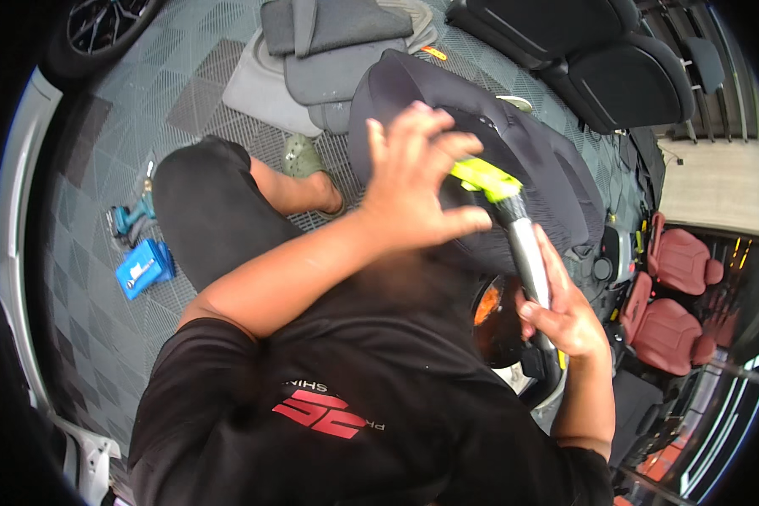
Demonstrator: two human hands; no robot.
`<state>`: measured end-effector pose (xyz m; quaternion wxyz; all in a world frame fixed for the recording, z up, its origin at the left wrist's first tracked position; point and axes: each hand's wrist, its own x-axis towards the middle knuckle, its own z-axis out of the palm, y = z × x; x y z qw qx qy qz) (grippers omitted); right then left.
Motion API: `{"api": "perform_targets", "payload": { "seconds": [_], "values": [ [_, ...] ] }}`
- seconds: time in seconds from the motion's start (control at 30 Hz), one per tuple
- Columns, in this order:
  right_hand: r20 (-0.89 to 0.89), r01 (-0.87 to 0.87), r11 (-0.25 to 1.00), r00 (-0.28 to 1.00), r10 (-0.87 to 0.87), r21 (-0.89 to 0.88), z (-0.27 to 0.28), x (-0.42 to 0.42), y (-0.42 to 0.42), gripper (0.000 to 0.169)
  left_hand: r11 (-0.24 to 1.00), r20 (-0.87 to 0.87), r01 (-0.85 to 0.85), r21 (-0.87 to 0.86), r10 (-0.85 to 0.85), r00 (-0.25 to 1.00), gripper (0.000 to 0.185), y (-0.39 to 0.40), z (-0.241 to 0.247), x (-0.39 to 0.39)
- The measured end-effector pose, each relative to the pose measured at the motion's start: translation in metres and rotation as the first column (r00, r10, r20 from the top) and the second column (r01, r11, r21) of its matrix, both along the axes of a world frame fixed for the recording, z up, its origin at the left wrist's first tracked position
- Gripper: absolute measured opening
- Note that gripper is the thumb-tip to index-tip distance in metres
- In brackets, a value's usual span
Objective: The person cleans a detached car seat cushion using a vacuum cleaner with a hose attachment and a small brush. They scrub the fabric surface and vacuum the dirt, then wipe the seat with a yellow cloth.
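My right hand (560,316) is wrapped around a metal tube (529,253), which looks like the wand of a vacuum or upholstery cleaner. A yellow-green nozzle head (490,179) sits at the tube's far end, against or just above a dark fabric car seat (417,82). Over the seat, left of the nozzle, my left hand (414,180) hangs with its fingers spread and nothing in it. It hides part of the seat and nozzle. A dark hose (547,379) runs from the tube's lower end. Beside my right hand, a dark round container (499,348) shows something orange inside.
Grey car mats (341,69) lie beyond the seat. A black seat bench (607,69) stands far right, with red car seats (677,322) below it. On the tiled floor at left are a cordless drill (129,215) and a blue case (142,269). A car sill (12,240) edges the left.
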<state>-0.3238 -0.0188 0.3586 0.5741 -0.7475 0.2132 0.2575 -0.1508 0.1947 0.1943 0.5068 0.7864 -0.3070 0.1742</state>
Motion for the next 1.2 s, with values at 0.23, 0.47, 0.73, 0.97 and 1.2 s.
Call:
{"api": "perform_targets", "payload": {
  "seconds": [0.23,0.47,0.73,0.97,1.2],
  "values": [
    [-0.142,0.153,0.986,0.977,-0.161,-0.064,0.040,-0.047,-0.027,0.114,0.890,-0.827,-0.230,-0.394,-0.234,0.512,0.122,0.026,-0.075,0.090],
    [-0.029,0.065,0.968,0.997,-0.075,-0.244,-0.012,0.045,0.020,0.097,0.872,-0.832,-0.274,-0.406,-0.229,0.505,0.115,0.023,-0.073,0.091],
    [-0.088,-0.147,0.924,0.988,0.124,-0.352,-0.057,0.151,0.030,0.045,0.862,-0.804,-0.289,-0.416,-0.200,0.559,0.111,0.016,-0.101,0.089],
    [-0.106,-0.203,0.917,0.979,0.177,-0.343,-0.086,0.219,0.032,0.040,0.906,-0.819,-0.266,-0.329,-0.134,0.558,0.122,0.018,-0.106,0.084],
    [-0.086,-0.184,0.913,0.983,0.163,-0.364,-0.110,0.271,0.035,0.039,0.952,-0.834,-0.238,-0.195,-0.032,0.552,0.133,0.017,-0.111,0.081]
  ]
}}
